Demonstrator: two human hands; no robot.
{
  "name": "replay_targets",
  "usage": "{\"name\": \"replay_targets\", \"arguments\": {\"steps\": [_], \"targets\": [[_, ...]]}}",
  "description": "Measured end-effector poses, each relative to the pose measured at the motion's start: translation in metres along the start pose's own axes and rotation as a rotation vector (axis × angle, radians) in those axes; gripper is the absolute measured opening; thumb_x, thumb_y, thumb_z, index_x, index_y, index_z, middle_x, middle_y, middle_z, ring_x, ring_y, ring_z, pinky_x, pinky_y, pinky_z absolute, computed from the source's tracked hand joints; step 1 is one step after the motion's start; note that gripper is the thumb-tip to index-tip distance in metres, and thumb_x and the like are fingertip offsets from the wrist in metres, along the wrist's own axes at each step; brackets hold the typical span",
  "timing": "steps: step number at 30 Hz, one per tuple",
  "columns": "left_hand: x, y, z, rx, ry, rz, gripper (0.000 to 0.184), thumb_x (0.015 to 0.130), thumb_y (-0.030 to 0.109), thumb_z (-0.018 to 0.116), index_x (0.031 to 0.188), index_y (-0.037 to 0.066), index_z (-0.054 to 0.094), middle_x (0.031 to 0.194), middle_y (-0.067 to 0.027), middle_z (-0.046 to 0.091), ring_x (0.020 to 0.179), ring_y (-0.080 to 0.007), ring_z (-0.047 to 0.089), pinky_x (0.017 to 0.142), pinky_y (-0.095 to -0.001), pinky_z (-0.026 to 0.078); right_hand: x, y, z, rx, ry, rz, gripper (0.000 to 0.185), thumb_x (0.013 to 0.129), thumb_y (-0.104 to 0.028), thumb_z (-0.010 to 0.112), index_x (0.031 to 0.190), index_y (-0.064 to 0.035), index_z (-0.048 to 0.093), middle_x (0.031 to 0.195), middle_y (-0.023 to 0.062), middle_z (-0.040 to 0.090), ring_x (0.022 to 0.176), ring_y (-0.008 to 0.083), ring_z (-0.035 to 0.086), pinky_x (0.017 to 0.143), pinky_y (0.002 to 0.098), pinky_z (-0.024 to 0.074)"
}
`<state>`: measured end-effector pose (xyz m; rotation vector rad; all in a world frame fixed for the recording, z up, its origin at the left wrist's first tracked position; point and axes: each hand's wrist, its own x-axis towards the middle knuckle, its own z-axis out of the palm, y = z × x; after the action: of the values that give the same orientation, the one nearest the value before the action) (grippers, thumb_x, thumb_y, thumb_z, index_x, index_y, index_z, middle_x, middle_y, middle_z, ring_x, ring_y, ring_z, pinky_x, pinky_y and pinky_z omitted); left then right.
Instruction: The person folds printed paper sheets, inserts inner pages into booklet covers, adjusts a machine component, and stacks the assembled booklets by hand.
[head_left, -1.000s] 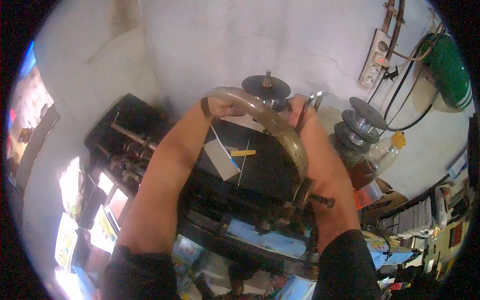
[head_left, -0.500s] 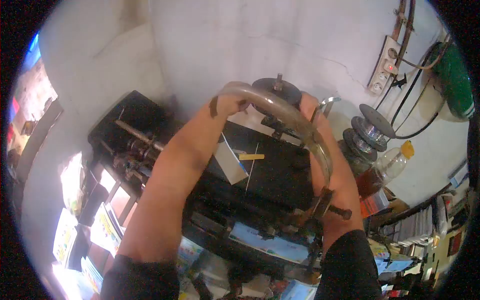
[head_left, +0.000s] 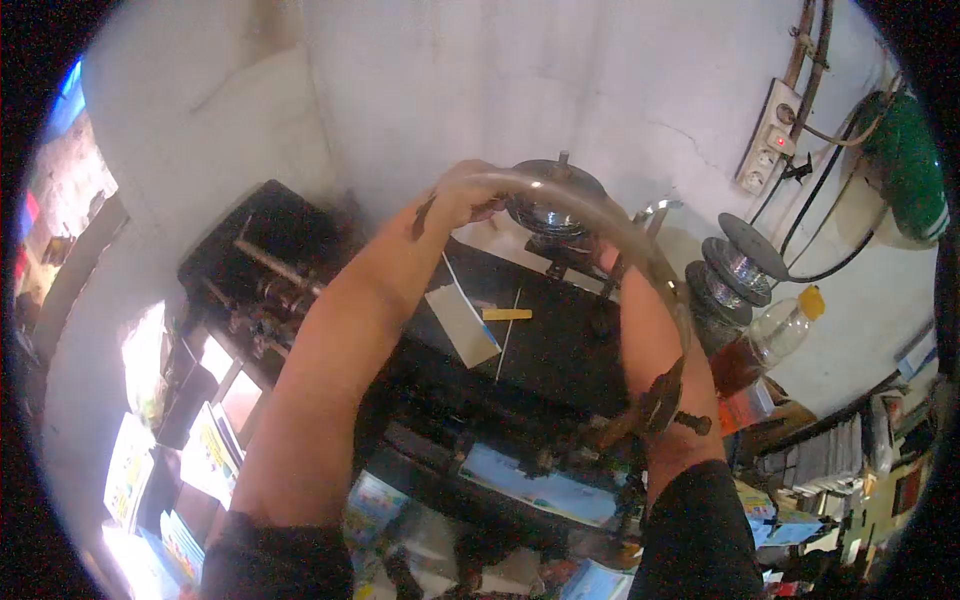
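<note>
A spool of shiny wire [head_left: 557, 212] with a dark top disc sits on an upright spindle at the back of a black machine [head_left: 560, 350]. My left hand [head_left: 468, 200] is at the spool's left rim, fingers curled in against it. Low on the spool's right side is my right hand [head_left: 606, 255], blurred and partly covered by a curved tube, so its fingers do not show. That clear, brownish tube [head_left: 600, 210] arches in front of both hands and down along my right forearm to a dark clamp with a knob [head_left: 692, 424].
More wire spools [head_left: 735, 265] stand at the right beside a yellow-capped bottle [head_left: 785, 330] of dark liquid. A power strip [head_left: 770, 140] hangs on the wall. On the machine's top lie a grey card [head_left: 462, 325] and a yellow strip [head_left: 507, 314]. Printed booklets [head_left: 210, 455] stand at lower left.
The spool's top disc has tipped back, exposing the wire wound below it. My right hand has dropped lower along the spool's right side, while the left stays at the left rim.
</note>
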<state>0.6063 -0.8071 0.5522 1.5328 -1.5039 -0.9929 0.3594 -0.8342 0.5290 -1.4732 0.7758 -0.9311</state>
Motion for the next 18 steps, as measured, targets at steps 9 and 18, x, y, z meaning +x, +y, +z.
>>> {"name": "replay_targets", "arguments": {"steps": [9,18], "targets": [[-0.003,-0.004,0.0,0.013,-0.037,0.045,0.032,0.075,0.016,0.069,0.107,0.016,0.073,0.128,-0.0092,0.059,0.114,-0.0294,0.058,0.097,-0.0382,0.048,-0.01,-0.006,0.007,-0.041,-0.167,0.035,0.042,0.076,-0.011,0.074,0.114,-0.005,0.058,0.104,0.0134,0.066,0.096,0.0219,0.063,0.081,0.0354,0.0543],[-0.008,0.007,0.005,0.175,0.047,0.117,0.031,0.069,0.016,0.069,0.1,0.01,0.071,0.113,-0.0115,0.066,0.096,-0.0304,0.066,0.083,-0.0396,0.054,-0.027,-0.023,0.022,-0.027,-0.247,0.081,0.049,0.076,-0.009,0.076,0.121,-0.0053,0.055,0.109,0.0124,0.066,0.1,0.018,0.062,0.083,0.0339,0.0549]]}}
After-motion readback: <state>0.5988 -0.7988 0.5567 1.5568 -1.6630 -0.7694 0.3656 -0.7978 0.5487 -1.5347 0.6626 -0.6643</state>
